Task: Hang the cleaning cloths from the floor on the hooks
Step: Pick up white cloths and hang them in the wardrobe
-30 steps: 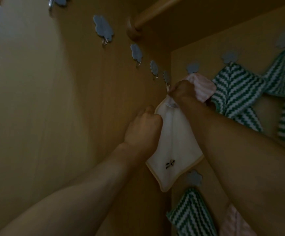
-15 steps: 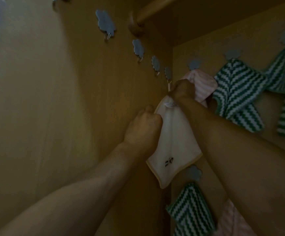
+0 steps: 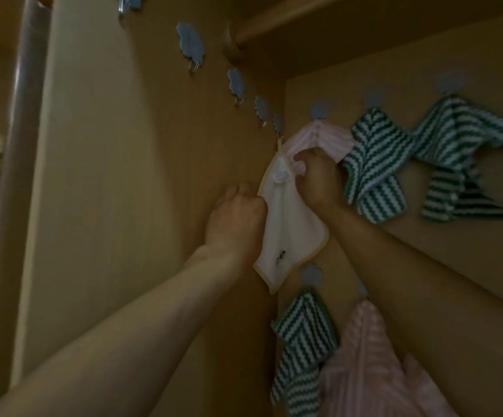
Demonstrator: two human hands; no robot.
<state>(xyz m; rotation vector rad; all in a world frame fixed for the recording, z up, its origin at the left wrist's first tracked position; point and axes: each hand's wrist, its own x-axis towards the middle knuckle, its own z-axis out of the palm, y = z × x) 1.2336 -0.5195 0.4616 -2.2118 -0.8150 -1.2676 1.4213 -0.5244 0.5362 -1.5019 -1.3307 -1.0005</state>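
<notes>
A white cloth (image 3: 292, 224) with a beige border hangs by its loop from the last blue cloud-shaped hook (image 3: 278, 123) on the left wooden panel, near the inner corner. My left hand (image 3: 238, 218) grips the cloth's left edge at mid height. My right hand (image 3: 316, 176) pinches the cloth's top right edge just below the loop. A small white label shows at the cloth's top.
Three more blue hooks (image 3: 190, 45) run up the left panel with nothing on them. On the back panel hang a pink cloth (image 3: 325, 136), green striped cloths (image 3: 379, 158) and lower ones (image 3: 301, 341). A wooden rod (image 3: 277, 22) crosses overhead.
The cloth's loop now sits on the hook. My right hand has dropped from the hook to the cloth's upper right edge. The view has shifted right.
</notes>
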